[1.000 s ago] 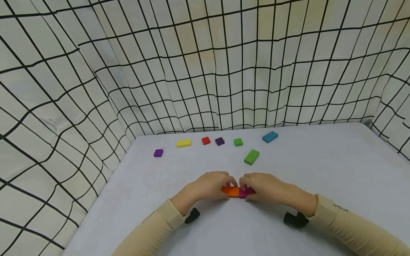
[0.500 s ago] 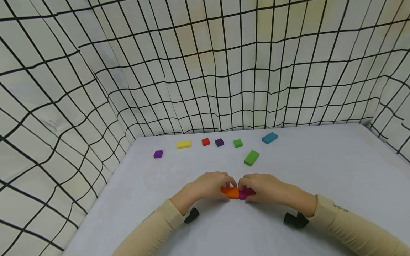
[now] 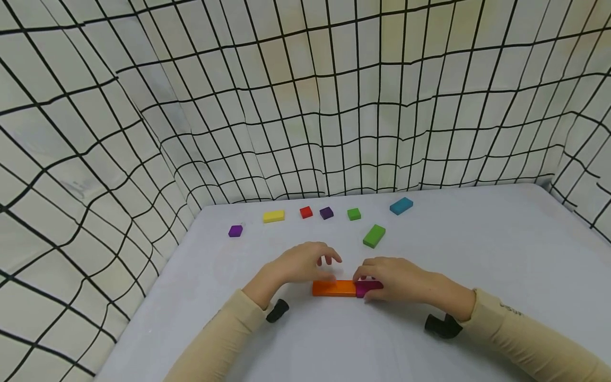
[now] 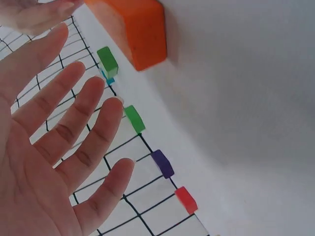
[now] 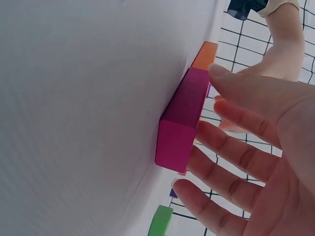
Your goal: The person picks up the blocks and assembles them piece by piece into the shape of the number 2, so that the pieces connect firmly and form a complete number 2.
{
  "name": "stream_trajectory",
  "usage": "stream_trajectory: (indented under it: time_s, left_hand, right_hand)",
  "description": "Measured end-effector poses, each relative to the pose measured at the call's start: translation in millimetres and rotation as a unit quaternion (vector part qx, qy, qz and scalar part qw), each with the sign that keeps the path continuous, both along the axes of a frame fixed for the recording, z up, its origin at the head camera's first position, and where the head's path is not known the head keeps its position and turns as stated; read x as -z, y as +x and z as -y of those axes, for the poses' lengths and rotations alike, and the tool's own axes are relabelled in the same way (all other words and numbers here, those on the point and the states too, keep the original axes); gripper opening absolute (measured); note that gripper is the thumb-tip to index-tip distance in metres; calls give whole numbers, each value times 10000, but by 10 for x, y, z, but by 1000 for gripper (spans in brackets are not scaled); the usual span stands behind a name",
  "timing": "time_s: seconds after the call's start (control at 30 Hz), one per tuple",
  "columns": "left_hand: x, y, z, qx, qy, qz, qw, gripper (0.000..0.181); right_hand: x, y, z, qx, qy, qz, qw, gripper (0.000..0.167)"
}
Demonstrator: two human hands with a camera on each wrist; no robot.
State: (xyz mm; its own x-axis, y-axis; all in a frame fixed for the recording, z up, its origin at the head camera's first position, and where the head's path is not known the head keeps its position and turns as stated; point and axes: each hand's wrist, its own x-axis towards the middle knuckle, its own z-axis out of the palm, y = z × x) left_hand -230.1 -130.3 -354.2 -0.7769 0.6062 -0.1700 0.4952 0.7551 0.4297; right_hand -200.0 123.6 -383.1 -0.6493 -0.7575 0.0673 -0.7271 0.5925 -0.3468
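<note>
On the table, a long orange block lies end to end with a magenta block, the two forming one straight row. My left hand hovers over the orange block's left part, fingers spread and apart from it, as the left wrist view confirms. At the magenta block, my right hand pinches its sides near the join. In the right wrist view the thumb sits by the near edge, with the other fingers behind the magenta block.
Farther back lie a purple block, a yellow block, a red block, a dark purple block, a small green block, a larger green block and a blue block. Black netting rises beyond the table.
My left hand has let go of the orange block and moved up and left, uncovering its left end. My right hand stays at the magenta block.
</note>
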Motion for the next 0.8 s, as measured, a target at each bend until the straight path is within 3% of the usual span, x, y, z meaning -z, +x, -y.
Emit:
stream_trajectory:
  time_s: [0.23, 0.43, 0.8]
  left_hand:
    - [-38, -145, 61, -1, 205, -69, 9998, 32]
    - [-138, -292, 49, 34, 407, -129, 9991, 32]
    - [-162, -497, -61, 1, 633, -67, 9980, 33]
  right_hand:
    - [30, -59, -22, -342, 4, 156, 9993, 36]
    - [75, -177, -68, -480, -156, 869, 9949, 36]
    - [153, -374, -188, -622, -892, 2213, 9691, 36]
